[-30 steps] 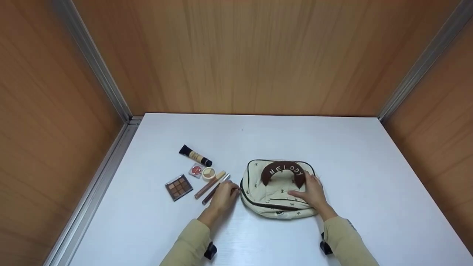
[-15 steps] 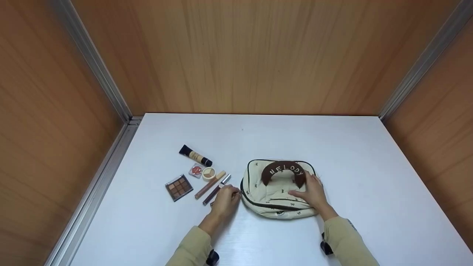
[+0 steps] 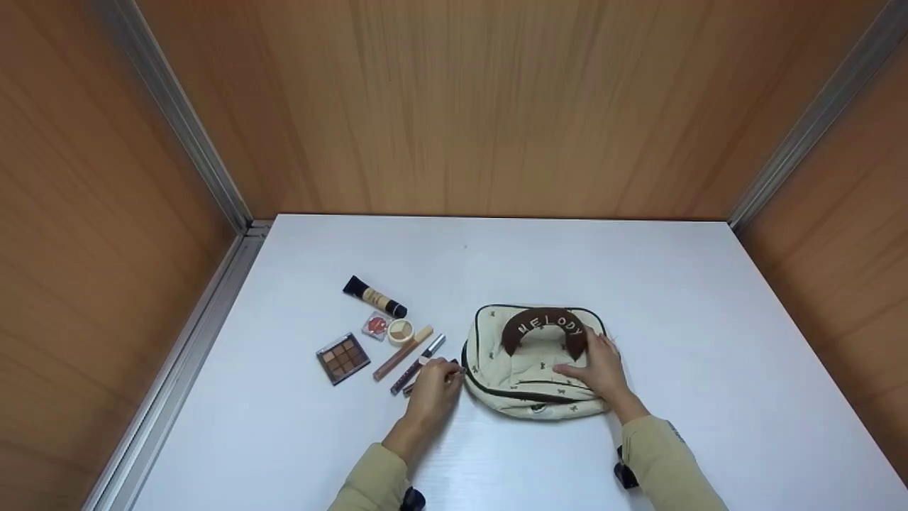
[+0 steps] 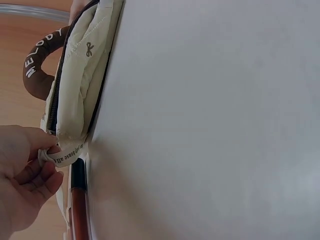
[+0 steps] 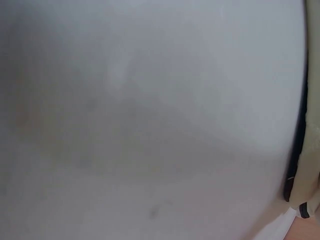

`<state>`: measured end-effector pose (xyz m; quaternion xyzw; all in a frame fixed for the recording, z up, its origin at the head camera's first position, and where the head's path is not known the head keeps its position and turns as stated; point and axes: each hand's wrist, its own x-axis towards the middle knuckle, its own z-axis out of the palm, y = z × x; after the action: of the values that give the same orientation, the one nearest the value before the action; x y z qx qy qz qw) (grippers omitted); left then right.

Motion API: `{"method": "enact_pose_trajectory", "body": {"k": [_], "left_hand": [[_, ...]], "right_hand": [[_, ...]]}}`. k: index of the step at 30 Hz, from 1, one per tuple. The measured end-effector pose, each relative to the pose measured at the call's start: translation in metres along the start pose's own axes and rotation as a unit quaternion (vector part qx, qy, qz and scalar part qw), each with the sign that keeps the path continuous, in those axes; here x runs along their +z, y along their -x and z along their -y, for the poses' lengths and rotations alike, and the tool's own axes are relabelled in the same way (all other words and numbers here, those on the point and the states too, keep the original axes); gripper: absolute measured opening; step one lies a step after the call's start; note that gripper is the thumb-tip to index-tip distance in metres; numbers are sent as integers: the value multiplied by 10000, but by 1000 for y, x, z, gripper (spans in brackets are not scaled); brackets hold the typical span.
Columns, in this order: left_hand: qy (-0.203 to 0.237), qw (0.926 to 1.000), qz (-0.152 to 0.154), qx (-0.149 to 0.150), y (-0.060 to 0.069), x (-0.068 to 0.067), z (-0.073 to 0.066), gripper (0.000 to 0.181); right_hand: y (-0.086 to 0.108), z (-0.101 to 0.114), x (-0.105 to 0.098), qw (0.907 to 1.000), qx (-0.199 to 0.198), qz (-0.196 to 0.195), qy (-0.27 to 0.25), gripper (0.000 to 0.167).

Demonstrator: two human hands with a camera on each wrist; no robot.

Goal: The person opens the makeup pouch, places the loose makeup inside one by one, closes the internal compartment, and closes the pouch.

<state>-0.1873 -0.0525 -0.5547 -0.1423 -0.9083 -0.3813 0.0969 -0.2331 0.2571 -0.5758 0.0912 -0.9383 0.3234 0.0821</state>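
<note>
A cream cosmetic bag (image 3: 493,358) with dark piping and small bow prints lies on the white table. Its padded brown handle (image 3: 543,317) reads "MELODY". At the bag's left end my left hand (image 3: 431,397) pinches a pale printed ribbon tab (image 4: 66,157), plainest in the left wrist view. My right hand (image 3: 604,372) rests on the bag's right side, thumb spread from the fingers, fingertips by the handle's end. The right wrist view catches only a strip of the bag (image 5: 314,100) at its edge. Beside my left hand lie two slim lip gloss tubes (image 3: 403,353) (image 3: 415,369).
Left on the table (image 3: 284,433) are an eyeshadow palette (image 3: 343,359), a black-and-beige squeeze tube (image 3: 374,297), a small square compact (image 3: 377,325) and a round pot (image 3: 401,332). A brown stick with a dark end (image 4: 79,200) lies under my left hand. Wooden panels (image 3: 454,106) enclose the table.
My left hand has shifted slightly right, still pinching at the bag's end, and more of the stick beneath it shows. The bag and my right hand have stayed put.
</note>
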Motion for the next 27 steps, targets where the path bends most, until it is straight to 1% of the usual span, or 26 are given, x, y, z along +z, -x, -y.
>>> {"method": "enact_pose_trajectory", "body": {"k": [2, 5, 11, 17, 24, 27], "left_hand": [[-33, 10000, 32, -73, 1, 0, -1, 9], [-107, 9999, 63, -81, 2, 0, -1, 9], [-211, 9993, -112, 283, 6, 2, -1, 7], [-215, 9989, -194, 359, 9, 2, -3, 7], [-230, 9979, -359, 487, 16, 7, -7, 5], [-199, 9977, -396, 518, 17, 8, -8, 6]], "right_hand": [[0, 0, 0, 10000, 41, 20, 12, 96], [0, 1, 0, 10000, 54, 36, 20, 97], [0, 0, 0, 10000, 19, 9, 64, 97], [-1, 0, -1, 10000, -25, 15, 11, 97], [0, 0, 0, 9999, -112, -21, -18, 95], [0, 0, 0, 10000, -93, -22, 26, 95]]}}
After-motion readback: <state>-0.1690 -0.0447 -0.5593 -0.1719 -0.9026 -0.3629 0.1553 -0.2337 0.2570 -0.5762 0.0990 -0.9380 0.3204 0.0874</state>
